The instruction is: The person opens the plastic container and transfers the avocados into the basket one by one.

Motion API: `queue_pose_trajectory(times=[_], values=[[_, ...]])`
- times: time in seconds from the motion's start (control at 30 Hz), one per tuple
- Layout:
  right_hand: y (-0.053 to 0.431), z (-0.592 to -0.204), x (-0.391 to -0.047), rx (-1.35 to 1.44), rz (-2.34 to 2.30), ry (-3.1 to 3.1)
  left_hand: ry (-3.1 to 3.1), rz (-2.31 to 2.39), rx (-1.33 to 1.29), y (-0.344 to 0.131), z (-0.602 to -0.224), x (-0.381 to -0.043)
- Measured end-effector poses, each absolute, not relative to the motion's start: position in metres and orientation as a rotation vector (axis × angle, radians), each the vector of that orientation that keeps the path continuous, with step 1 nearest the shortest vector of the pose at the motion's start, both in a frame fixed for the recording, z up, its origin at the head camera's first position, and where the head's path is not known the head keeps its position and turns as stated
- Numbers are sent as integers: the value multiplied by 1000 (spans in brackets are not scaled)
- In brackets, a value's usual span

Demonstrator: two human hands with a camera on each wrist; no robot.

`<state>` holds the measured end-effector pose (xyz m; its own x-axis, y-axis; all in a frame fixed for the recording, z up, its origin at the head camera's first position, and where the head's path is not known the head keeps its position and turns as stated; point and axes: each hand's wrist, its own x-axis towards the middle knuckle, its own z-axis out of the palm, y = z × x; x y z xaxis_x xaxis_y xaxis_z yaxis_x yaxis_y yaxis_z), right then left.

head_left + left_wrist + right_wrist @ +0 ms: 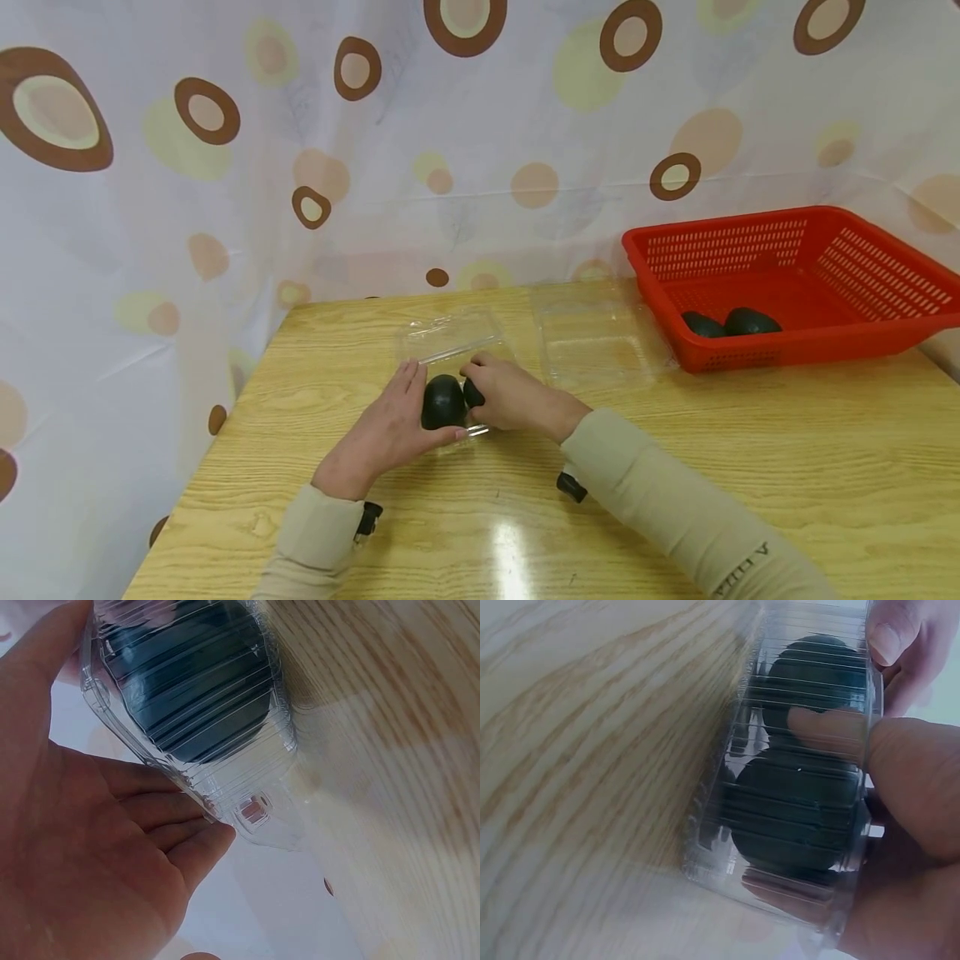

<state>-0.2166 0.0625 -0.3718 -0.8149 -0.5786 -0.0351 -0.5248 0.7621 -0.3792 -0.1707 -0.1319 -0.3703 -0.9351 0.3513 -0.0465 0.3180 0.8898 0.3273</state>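
A clear plastic clamshell box (pixel 453 337) stands on the table with its lid folded back. My left hand (pixel 384 429) holds the box at its left end, thumb along the near wall and fingers at the far side. Inside lies a dark avocado (pixel 444 402), right beside that hand. My right hand (pixel 517 395) reaches into the right end and grips a second dark avocado (pixel 795 814), its thumb and fingers on either side. The ribbed wall (pixel 727 874) shows both avocados side by side in the right wrist view.
Another clear plastic box (pixel 596 337) lies open behind, to the right. A red slotted basket (pixel 806 350) stands at the back right, with two dark avocados (pixel 750 321) in its near left corner. A patterned curtain (pixel 480 150) hangs behind the wooden table (pixel 675 442).
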Motion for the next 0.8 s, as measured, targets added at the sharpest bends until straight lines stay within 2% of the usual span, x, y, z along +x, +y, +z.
queue_pose_trajectory(times=[0.8], values=[[81,-360,-211,-981,-666,2870,2935,469,501,-132,-370,-171]])
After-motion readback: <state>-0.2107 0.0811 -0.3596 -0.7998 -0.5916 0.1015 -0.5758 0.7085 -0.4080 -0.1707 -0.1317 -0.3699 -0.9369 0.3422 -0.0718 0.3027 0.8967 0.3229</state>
